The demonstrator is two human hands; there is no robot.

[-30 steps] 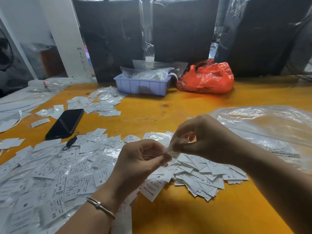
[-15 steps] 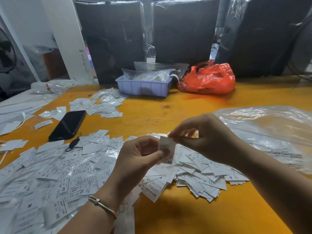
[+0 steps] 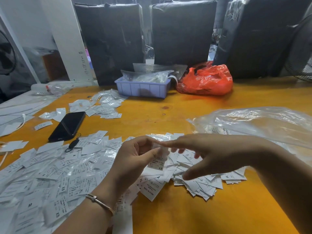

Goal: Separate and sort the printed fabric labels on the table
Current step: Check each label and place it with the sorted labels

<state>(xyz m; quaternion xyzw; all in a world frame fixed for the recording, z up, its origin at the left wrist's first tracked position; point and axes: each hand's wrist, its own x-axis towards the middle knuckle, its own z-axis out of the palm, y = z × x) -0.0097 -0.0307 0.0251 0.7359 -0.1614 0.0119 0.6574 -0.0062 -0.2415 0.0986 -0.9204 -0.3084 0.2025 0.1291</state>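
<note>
label: the left hand (image 3: pixel 135 159) is pinching the XS label (image 3: pixel 157 162) in the frame's middle, long side hanging down.
right hand: the right hand (image 3: pixel 214 154) is spreading its fingers (image 3: pixel 166 144) wide, holding nothing, one tip touching the label's top.
piles: the big pile (image 3: pixel 50 174) is lying lower left, the small pile (image 3: pixel 199 181) just below the right hand.
room: bare worktop (image 3: pixel 202 213) is waiting lower right.

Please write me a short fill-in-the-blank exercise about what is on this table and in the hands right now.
1. The label held in the left hand is printed with the size ____.
2. The plastic bag beside the blue tray is coloured ____.
3. The black phone lies on the ____ table.
4. The bracelet sits on the ____ wrist.

Missing words: XS; red; yellow; left
</note>
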